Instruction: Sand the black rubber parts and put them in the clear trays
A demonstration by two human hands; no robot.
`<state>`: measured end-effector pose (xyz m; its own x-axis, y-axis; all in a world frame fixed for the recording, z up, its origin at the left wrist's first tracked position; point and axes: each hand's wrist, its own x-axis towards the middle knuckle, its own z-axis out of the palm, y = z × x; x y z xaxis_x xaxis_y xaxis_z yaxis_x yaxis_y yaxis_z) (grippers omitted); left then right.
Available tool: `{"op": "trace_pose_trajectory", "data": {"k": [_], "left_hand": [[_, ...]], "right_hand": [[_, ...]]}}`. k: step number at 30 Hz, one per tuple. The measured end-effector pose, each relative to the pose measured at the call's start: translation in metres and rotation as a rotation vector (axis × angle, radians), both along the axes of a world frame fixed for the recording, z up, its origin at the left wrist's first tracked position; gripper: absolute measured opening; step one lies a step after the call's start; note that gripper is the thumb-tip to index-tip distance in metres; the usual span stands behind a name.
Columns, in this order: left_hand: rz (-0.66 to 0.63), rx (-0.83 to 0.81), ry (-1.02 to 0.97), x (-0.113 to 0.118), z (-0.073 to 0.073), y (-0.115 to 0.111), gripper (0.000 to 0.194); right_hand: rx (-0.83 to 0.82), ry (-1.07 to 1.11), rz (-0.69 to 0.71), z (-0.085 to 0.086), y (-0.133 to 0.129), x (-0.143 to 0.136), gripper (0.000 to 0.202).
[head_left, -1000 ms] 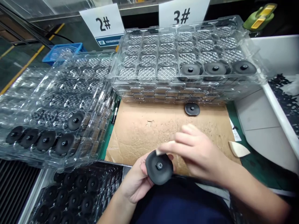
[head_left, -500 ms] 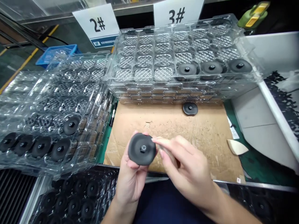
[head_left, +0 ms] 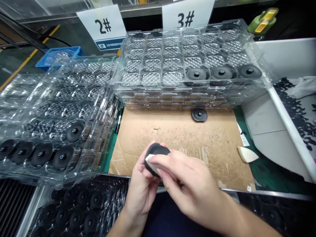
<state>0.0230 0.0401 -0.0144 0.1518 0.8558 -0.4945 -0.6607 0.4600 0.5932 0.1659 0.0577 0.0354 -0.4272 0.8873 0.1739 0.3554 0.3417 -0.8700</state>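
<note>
In front of my body, my left hand (head_left: 142, 184) grips a black, rounded plastic disc part (head_left: 157, 150) by its edge, its face turned up. My right hand (head_left: 190, 181) is closed on a cream-coloured pad (head_left: 149, 158), whose pale tip lies against the disc's face. My right fingers cover most of the pad and the disc's centre. On the cardboard sheet (head_left: 177, 135) beyond my hands rests another black disc part (head_left: 199, 115) with a small raised centre. A second cream pad (head_left: 247, 154), leaf-shaped, lies at the sheet's right edge.
Stacked clear trays (head_left: 172, 79) stand behind the cardboard, three black discs in the front row. More clear trays (head_left: 93, 131) with several discs are at left. A white bin (head_left: 274, 115) with small black pieces stands right. A black pen (head_left: 119, 121) lies beside the cardboard.
My right hand has moved left across the disc, bringing the pad's tip from its right edge onto its face. The disc has tilted and shifted slightly right in my left hand.
</note>
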Motion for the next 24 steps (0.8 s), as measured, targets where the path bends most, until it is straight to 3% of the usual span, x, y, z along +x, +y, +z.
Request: {"op": "trace_pose_trajectory", "data": {"k": [3, 6, 10, 14, 17, 20, 22, 24], "left_hand": [[0.014, -0.031, 0.015, -0.001, -0.004, -0.003, 0.04], [0.023, -0.045, -0.012, -0.002, -0.007, -0.004, 0.036], [0.026, 0.013, 0.036, -0.002, -0.005, -0.003, 0.038], [-0.005, 0.034, 0.009, -0.003, -0.002, -0.003, 0.036], [-0.019, 0.026, 0.006, -0.009, -0.003, -0.004, 0.04], [0.008, 0.023, -0.069, -0.016, -0.002, -0.004, 0.047], [-0.029, -0.006, -0.122, -0.02, 0.0, -0.005, 0.046], [-0.053, -0.015, -0.153, -0.021, 0.002, -0.005, 0.044]], "right_hand": [[-0.04, -0.117, 0.085, 0.006, 0.006, -0.007, 0.022], [0.007, -0.104, 0.008, 0.004, 0.006, -0.007, 0.022], [-0.143, -0.104, 0.069, 0.004, 0.003, -0.004, 0.022], [-0.072, -0.017, -0.021, 0.006, 0.006, -0.005, 0.022], [-0.172, -0.049, 0.048, 0.004, 0.008, 0.005, 0.022], [-0.253, -0.024, -0.1, -0.013, 0.006, 0.024, 0.018], [-0.29, 0.014, -0.279, -0.034, 0.002, 0.037, 0.019], [-0.306, -0.041, -0.353, -0.06, -0.003, 0.046, 0.023]]}}
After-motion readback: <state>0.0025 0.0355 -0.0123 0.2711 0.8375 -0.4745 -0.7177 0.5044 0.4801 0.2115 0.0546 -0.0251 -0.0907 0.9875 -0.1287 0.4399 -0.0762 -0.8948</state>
